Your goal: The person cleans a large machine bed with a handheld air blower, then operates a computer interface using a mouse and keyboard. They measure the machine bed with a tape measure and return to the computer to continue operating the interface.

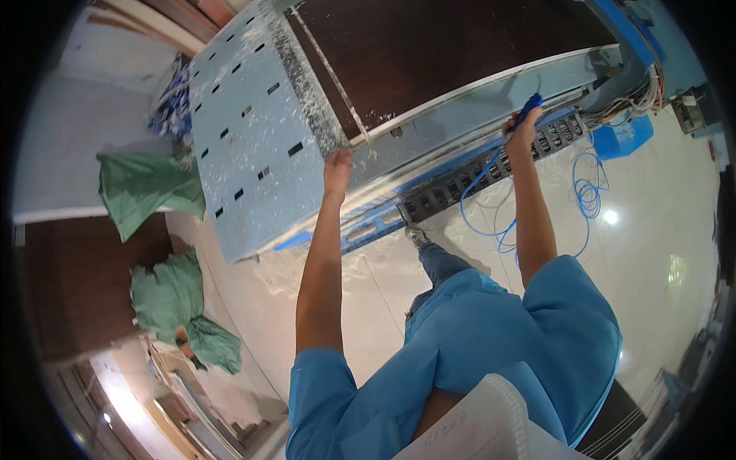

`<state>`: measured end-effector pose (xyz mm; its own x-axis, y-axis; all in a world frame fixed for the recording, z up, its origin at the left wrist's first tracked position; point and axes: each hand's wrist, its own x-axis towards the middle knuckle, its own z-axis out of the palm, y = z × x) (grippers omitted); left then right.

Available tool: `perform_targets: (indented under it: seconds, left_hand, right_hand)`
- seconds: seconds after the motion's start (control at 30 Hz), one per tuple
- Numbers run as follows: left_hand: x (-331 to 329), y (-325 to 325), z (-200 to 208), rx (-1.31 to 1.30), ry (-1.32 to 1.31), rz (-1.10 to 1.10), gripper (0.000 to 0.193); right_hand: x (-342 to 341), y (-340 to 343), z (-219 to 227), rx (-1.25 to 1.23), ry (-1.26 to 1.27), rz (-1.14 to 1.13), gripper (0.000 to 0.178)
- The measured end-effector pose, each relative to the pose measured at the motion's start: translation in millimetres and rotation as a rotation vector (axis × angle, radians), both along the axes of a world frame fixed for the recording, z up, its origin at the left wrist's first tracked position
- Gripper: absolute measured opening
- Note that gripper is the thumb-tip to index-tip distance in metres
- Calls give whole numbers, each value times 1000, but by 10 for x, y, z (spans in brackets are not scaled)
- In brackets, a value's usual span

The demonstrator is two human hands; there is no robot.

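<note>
A dark brown board (452,54) with a pale edge lies on the grey machine bed (253,146). At the board's near left corner is my left hand (337,170), its fingers curled against the edge; their tips are hidden. My right hand (521,136) is wrapped round a blue air blow gun (529,110) near the board's front edge, to the right. A thin dark nozzle points away from me over the machine's front. From the gun a blue hose (465,207) hangs down to the floor.
Pale dust covers parts of the bed and floor. A black slotted chain (491,165) runs along the machine's front near my foot. Loops of blue hose lie on the tiles (644,253). Green sacks (165,295) stand left; cables (644,96) hang at the right.
</note>
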<state>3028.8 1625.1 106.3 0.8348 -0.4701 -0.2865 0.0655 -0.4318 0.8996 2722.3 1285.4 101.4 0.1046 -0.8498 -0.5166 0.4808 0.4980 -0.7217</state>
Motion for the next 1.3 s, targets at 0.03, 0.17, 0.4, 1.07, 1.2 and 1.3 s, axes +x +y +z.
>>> perform_targets:
  seconds: [0.03,0.17,0.4,1.07,1.2,1.3]
  left_hand:
    - [268,-165,-132,56,-45,2,40]
    - [1013,-647,-535,374,-266,-133,40]
    - [1037,-1020,-681,313,-10,122,45]
    - [1744,1228,-350,-29,371,68,45]
    - [1457,1552,21,-35,460,-78,57]
    - [1223,1824,183,-57,406,-84,54]
  right_hand:
    - [21,-151,23,-98,-9,-52,73]
    - [294,-217,74,-33,-10,212,77]
    - [884,1214,-132,-126,466,849,71]
    - [1490,2668,-139,-1163,1388,983,59]
    - [1982,2289,-97,-1323,1560,1041,64]
    - [2446,1861,-22,-1480,1609,1035,64]
